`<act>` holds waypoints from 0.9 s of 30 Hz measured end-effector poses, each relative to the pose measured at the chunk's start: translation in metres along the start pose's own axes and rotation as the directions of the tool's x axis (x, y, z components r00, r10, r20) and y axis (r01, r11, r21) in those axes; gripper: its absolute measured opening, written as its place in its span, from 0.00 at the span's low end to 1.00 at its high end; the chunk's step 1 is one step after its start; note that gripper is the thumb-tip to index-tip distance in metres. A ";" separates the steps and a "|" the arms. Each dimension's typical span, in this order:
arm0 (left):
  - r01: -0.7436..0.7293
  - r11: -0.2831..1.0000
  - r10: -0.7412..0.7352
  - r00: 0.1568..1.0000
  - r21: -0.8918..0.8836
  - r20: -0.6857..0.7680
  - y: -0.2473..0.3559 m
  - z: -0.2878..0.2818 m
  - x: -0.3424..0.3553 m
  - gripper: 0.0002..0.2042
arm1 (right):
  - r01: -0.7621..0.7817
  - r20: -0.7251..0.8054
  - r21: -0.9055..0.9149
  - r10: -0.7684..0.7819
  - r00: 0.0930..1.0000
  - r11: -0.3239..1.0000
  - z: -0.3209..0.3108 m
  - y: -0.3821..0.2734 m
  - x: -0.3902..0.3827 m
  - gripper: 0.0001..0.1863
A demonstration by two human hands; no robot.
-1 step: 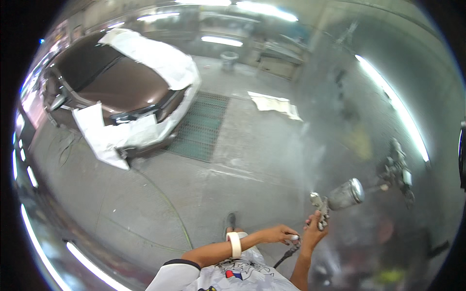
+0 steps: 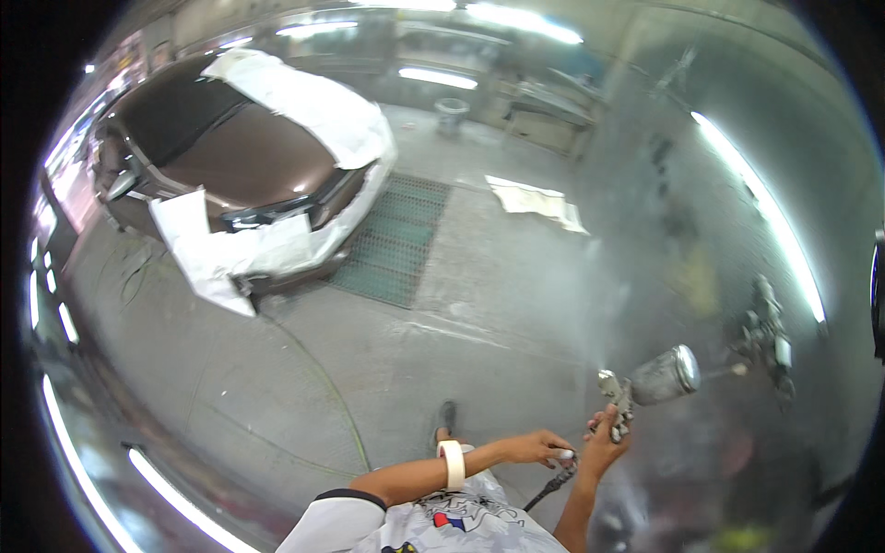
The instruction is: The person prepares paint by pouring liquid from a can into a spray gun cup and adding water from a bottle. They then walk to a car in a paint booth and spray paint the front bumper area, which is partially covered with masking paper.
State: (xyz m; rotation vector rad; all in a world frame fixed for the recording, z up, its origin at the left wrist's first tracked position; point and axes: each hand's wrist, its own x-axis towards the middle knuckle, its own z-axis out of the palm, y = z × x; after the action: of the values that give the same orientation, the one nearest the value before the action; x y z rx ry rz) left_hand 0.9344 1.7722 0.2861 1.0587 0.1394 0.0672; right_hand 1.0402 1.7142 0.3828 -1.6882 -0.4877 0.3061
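My right hand (image 2: 604, 444) grips the handle of a metal spray gun (image 2: 616, 392), fingers curled round it. A silvery paint cup (image 2: 666, 376) on the gun tilts out to the right. Pale mist spreads forward from the gun's nozzle. Close beside the gun, my left hand (image 2: 539, 449) is closed on the upper end of a dark air hose (image 2: 551, 486), at a pale fitting partly covered by the fingers. A roll of masking tape (image 2: 452, 465) circles my left forearm like a bracelet.
At the far left stands a brown car (image 2: 249, 166), partly covered with white masking paper (image 2: 309, 106). A green floor grate (image 2: 392, 240) lies beside it. A yellowish hose (image 2: 336, 405) trails over the floor. Crumpled paper (image 2: 536, 203), a bucket (image 2: 451, 112) and wall-mounted fittings (image 2: 767, 332) are farther off.
The whole view has shifted slightly, with the car and floor now a little farther right in the picture. Both hands keep their grips, and mist still comes from the spray gun.
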 end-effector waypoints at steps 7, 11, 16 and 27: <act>-0.142 0.988 0.144 0.989 0.053 -0.030 0.012 -0.091 0.038 0.15 | 0.030 0.043 -0.055 -0.028 0.999 0.998 0.083 -0.004 0.051 0.19; -0.105 0.994 0.109 0.985 0.035 -0.135 0.037 -0.131 0.064 0.15 | 0.038 0.053 -0.080 -0.033 0.998 0.996 0.124 -0.004 0.098 0.19; -0.083 0.995 0.071 0.978 -0.052 -0.197 0.077 -0.174 0.084 0.15 | 0.032 0.122 -0.054 -0.025 0.992 0.998 0.172 -0.001 0.155 0.18; -0.066 0.982 0.025 0.975 -0.176 -0.223 0.089 -0.237 0.062 0.14 | 0.002 0.250 -0.045 0.010 0.968 0.999 0.249 0.005 0.167 0.16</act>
State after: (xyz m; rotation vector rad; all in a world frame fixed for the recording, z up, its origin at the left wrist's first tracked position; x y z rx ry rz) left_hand 0.9617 2.0283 0.2446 0.8688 0.3039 0.2352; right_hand 1.0713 2.0099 0.3460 -1.7031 -0.6822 0.5182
